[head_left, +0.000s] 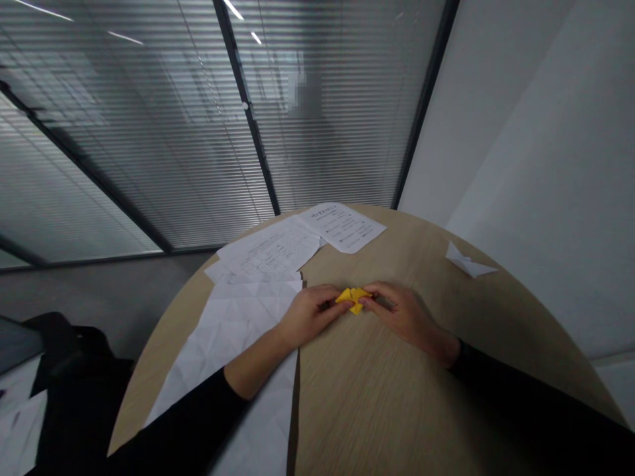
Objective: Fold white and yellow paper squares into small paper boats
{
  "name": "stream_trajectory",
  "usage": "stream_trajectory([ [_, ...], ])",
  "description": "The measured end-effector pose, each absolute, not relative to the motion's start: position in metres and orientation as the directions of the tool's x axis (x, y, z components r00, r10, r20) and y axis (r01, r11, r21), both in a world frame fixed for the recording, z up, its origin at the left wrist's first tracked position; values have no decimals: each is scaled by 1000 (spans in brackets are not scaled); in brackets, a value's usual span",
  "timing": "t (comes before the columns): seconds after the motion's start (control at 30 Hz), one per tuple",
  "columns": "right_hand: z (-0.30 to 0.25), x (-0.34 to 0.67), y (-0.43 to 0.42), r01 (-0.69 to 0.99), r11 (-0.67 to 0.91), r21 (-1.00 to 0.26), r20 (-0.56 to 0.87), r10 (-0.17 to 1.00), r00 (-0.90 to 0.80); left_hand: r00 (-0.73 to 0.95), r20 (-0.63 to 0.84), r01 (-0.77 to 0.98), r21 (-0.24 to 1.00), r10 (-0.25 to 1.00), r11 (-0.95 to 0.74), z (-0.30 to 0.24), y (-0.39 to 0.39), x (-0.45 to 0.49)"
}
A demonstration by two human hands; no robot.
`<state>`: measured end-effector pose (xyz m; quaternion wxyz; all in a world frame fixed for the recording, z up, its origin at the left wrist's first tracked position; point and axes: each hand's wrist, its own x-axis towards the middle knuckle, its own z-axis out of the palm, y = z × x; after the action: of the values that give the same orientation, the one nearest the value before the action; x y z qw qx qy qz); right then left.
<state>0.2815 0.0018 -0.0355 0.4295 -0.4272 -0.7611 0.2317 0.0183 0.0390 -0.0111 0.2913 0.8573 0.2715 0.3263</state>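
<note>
A small yellow folded paper piece (353, 298) sits between my hands, just above the wooden table. My left hand (312, 316) pinches its left side with the fingertips. My right hand (399, 315) pinches its right side. Both hands rest close together at the table's middle, black sleeves on the forearms. A large creased white paper sheet (233, 337) lies under my left forearm, its crease pattern showing many triangles.
Printed paper sheets (297, 241) lie at the far side of the round wooden table (377, 403). A white folded paper shape (469, 262) sits near the right edge. A black chair (74, 370) stands at the lower left. Glass walls with blinds rise behind the table.
</note>
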Motion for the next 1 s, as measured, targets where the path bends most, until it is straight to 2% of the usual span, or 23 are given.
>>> stream_trajectory([
  [0.27,-35,272,-5,392,498,-774,416,866,-278,667,415,299,612,619,-732,-6,35,22],
  [0.43,-35,271,-6,329,455,-828,382,886,-263,636,420,290,648,648,-705,-7,34,22],
  [0.77,-28,269,-6,372,530,-762,460,847,-266,697,460,240,573,550,-783,-14,36,22],
  [1.0,-32,269,-6,362,495,-790,446,869,-215,647,407,191,732,644,-654,-6,34,21],
])
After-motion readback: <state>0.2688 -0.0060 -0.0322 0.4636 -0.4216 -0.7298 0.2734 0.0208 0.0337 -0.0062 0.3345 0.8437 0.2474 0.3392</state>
